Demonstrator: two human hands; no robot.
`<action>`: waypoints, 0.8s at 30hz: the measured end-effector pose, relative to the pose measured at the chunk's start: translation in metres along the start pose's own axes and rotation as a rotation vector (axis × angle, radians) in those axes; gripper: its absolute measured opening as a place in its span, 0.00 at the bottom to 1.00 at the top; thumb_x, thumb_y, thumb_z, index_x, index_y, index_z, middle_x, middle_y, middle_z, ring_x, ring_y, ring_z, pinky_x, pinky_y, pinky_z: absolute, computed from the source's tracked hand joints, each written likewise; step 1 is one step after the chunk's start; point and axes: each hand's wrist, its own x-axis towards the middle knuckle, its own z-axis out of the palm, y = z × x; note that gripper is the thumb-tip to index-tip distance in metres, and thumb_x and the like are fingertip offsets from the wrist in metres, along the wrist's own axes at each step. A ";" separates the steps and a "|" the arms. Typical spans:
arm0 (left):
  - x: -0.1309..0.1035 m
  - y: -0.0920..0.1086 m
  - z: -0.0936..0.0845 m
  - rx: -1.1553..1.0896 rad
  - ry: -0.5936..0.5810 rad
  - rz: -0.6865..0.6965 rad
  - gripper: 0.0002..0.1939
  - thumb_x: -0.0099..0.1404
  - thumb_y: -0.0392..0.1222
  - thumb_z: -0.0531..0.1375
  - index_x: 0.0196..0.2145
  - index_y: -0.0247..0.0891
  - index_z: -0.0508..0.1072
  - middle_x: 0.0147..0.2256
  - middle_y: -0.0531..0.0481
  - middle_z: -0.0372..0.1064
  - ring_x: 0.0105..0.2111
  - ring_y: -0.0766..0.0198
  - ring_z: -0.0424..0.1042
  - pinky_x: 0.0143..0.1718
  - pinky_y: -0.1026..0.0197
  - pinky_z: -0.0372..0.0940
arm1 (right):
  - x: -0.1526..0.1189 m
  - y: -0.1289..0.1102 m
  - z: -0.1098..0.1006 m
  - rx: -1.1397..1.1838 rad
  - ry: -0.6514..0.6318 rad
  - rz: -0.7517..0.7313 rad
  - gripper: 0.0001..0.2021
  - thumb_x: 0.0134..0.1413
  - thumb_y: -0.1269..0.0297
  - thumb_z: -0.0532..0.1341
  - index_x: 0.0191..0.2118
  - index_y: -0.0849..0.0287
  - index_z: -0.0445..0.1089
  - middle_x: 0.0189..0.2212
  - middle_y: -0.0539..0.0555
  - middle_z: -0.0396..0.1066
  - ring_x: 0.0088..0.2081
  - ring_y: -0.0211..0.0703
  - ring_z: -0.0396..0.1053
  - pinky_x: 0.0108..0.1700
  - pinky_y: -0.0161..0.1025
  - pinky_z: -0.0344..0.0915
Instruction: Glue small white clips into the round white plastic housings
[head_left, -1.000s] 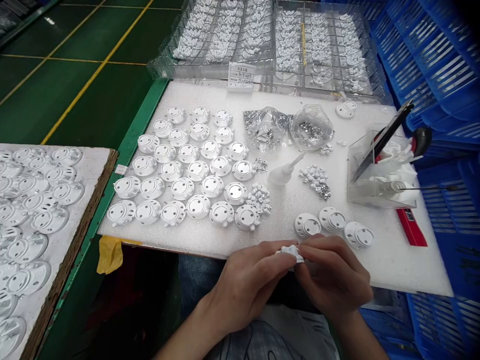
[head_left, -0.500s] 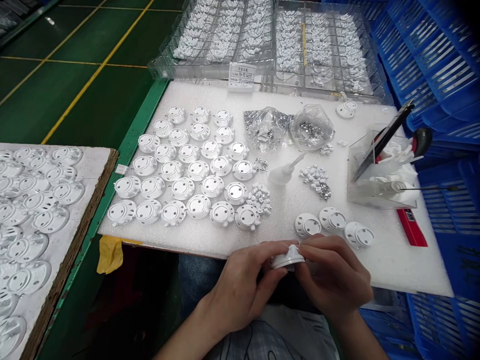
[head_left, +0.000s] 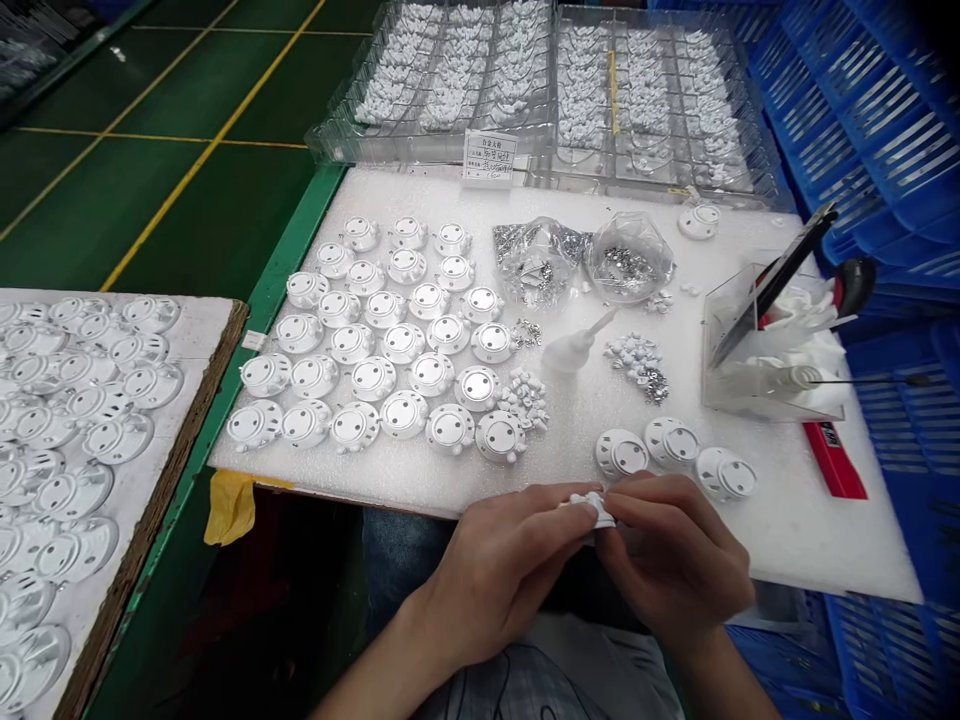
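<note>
Between my two hands, at the front edge of the white foam board (head_left: 420, 482), is a small white round part (head_left: 598, 508). My left hand (head_left: 510, 560) has its thumb and fingers closed on the part's left side and covers much of it. From the right, my right hand (head_left: 675, 550) pinches the same part with thumb and fingertips. Just beyond my fingers lie three white discs, the nearest one (head_left: 621, 453) close to my right fingertips. Rows of similar white round pieces (head_left: 403, 413) cover the board's left half.
A white squeeze bottle (head_left: 570, 350) stands mid-board near small white parts (head_left: 634, 350) and bags of metal bits (head_left: 628, 262). At right are a clear box (head_left: 772, 400) and a red object (head_left: 834, 460). Clear trays (head_left: 442, 148) line the back; blue crates (head_left: 885, 130) flank the right.
My left thumb and fingers have shifted over the white part, which now shows less of its round rim. The whole view has moved slightly, so the board sits a little further right.
</note>
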 end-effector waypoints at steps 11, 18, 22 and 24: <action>-0.002 0.000 -0.004 0.050 -0.052 0.010 0.16 0.78 0.33 0.51 0.59 0.39 0.68 0.56 0.36 0.76 0.54 0.57 0.78 0.51 0.57 0.77 | 0.000 0.000 0.000 0.001 0.005 0.000 0.14 0.54 0.80 0.65 0.43 0.58 0.76 0.30 0.50 0.73 0.30 0.39 0.71 0.30 0.37 0.72; -0.005 -0.003 -0.001 0.043 -0.028 0.004 0.17 0.77 0.32 0.53 0.60 0.42 0.65 0.59 0.36 0.74 0.50 0.58 0.81 0.51 0.55 0.78 | 0.001 -0.001 -0.002 0.005 -0.022 -0.009 0.12 0.55 0.80 0.64 0.43 0.59 0.75 0.30 0.51 0.73 0.30 0.39 0.72 0.31 0.37 0.73; -0.003 -0.004 -0.001 0.011 -0.011 0.036 0.17 0.77 0.31 0.53 0.60 0.42 0.64 0.59 0.35 0.74 0.52 0.56 0.80 0.52 0.54 0.78 | 0.002 -0.001 -0.002 0.005 -0.018 -0.023 0.12 0.55 0.80 0.64 0.43 0.60 0.75 0.30 0.51 0.73 0.31 0.39 0.72 0.32 0.36 0.73; -0.002 -0.003 -0.001 0.002 -0.013 0.046 0.18 0.76 0.30 0.53 0.60 0.42 0.63 0.59 0.34 0.74 0.50 0.57 0.81 0.52 0.54 0.77 | 0.002 -0.001 -0.001 0.002 -0.012 -0.024 0.12 0.55 0.80 0.64 0.42 0.60 0.75 0.30 0.51 0.73 0.31 0.39 0.71 0.32 0.36 0.73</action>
